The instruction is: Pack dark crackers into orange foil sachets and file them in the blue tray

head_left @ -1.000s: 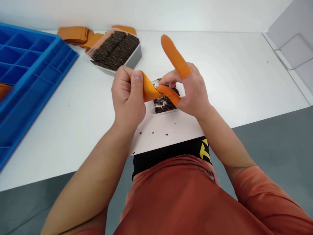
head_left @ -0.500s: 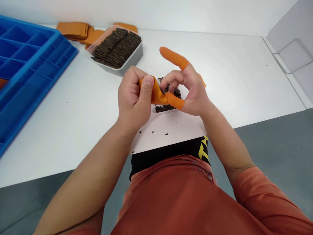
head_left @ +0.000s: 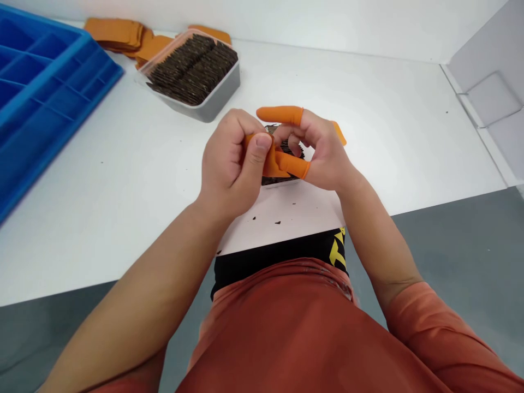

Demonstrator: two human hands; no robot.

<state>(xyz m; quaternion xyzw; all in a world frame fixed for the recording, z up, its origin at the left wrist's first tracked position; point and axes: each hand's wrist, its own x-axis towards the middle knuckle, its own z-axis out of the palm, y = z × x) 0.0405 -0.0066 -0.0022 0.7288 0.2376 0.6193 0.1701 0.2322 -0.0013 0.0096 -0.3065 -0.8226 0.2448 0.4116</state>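
My left hand is closed on an orange packet, its thumb pressed on the top edge. My right hand wears orange covers on its thumb and index finger. The covered thumb touches the packet, the index finger reaches out above it, and the other fingers curl at the packet's opening. What the curled fingers hold, if anything, is hidden. Under both hands stands a small white container with thin dark brown pieces, partly covered.
A clear tub full of dark brown slices stands at the back left. Behind it lie stacked orange packets. A blue divided crate is at the far left. Dark crumbs lie near the table's front edge. An orange piece shows behind my right hand.
My left hand has shifted slightly right with the packet. My right index finger has lowered over the packet. The dark piece seen at the packet's opening is now hidden.
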